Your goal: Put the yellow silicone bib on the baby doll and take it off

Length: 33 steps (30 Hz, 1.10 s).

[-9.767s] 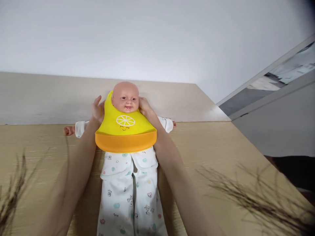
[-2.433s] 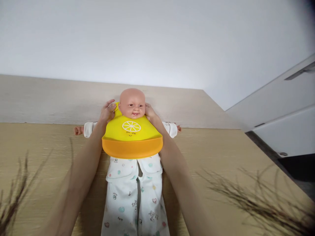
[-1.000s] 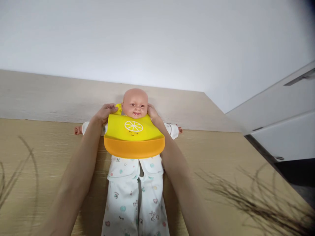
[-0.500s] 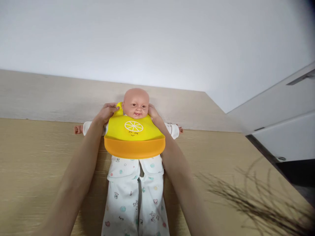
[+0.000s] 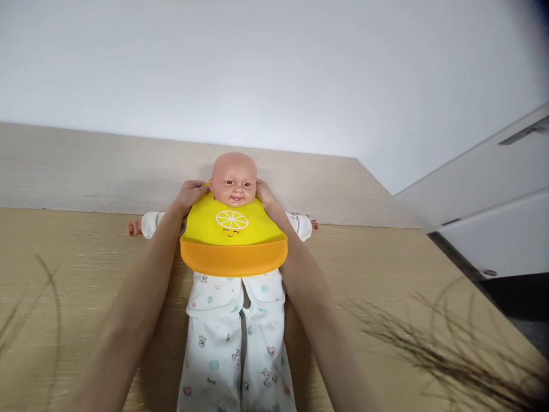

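A baby doll in white printed pyjamas lies on its back on a wooden table, its head away from me. Over its chest sits a yellow bib with an orange pocket and a lemon print. My left hand curls over the bib's left neck strap beside the doll's head. My right hand is at the strap on the other side, its fingers tucked behind the doll's neck and partly hidden.
A pale wooden back panel runs along the table's far side under a white wall. White cabinet fronts stand to the right. Blurred strands of hair hang across the lower corners of the view.
My left hand has closed over the bib's left strap and drawn it in toward the doll's neck. The right hand has stayed by the neck. The doll has not moved.
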### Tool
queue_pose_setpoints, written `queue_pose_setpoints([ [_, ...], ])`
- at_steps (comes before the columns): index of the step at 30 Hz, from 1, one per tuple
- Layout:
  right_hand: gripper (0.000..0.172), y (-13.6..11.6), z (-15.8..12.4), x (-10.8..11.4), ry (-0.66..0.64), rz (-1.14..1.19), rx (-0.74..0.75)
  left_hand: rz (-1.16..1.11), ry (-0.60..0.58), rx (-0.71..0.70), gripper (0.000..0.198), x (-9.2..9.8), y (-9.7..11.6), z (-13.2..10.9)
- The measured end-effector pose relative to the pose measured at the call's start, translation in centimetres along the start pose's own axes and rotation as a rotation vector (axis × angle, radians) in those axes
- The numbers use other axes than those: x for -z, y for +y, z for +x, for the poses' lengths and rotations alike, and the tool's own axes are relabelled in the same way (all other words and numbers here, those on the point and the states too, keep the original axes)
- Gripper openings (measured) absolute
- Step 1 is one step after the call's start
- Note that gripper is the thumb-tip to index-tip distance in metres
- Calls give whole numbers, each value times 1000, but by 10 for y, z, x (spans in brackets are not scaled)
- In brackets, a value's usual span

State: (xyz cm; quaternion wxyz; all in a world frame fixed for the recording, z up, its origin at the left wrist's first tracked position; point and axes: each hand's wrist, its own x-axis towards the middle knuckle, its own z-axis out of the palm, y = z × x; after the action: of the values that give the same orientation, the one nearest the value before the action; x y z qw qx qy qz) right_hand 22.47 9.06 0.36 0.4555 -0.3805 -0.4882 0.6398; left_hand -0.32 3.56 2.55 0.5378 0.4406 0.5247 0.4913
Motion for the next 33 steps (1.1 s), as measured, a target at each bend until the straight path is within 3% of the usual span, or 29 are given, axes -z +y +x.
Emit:
queue_pose_setpoints([
  [4,35,-1,3,1,-10,32,-7,-26,-3,5,11,-7,1,4],
  [10,17,-15,11,4,128,-241,115,-40,92,-3,6,-14,10,3],
  [13,20,-24,11,5,184,-326,136,-63,127,5,10,-14,12,1],
  [22,27,-17,14,7,215,-338,55,5,141,18,12,-10,-2,14],
  [26,25,-16,14,6,215,-331,16,50,150,5,4,-9,-10,19],
  [33,20,-14,9,4,214,-322,-9,138,187,40,7,-9,-10,22],
])
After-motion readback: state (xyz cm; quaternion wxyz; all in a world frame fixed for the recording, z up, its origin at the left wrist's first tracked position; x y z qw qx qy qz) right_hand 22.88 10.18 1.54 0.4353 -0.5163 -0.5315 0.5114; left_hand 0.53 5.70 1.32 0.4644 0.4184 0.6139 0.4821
